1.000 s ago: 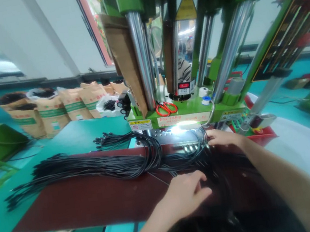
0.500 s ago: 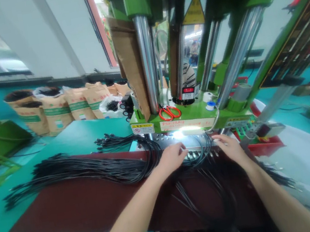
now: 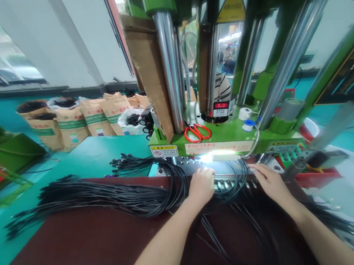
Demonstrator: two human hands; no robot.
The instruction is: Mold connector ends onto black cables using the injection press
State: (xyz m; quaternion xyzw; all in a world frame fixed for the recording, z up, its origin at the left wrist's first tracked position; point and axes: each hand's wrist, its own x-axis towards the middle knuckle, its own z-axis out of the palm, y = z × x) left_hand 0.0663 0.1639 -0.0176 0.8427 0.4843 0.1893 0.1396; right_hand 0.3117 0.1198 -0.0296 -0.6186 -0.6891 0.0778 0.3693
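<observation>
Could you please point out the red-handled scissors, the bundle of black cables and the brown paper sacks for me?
red-handled scissors (image 3: 197, 132), head view, on the crossing of the handles.
bundle of black cables (image 3: 106, 195), head view, on the middle of the bundle.
brown paper sacks (image 3: 72, 123), head view, on the front of one sack.

The teal tabletop (image 3: 105, 152) carries a dark red rectangular mat (image 3: 89, 239), with a bundle of thin black cables (image 3: 106, 195) lying across that mat.
</observation>
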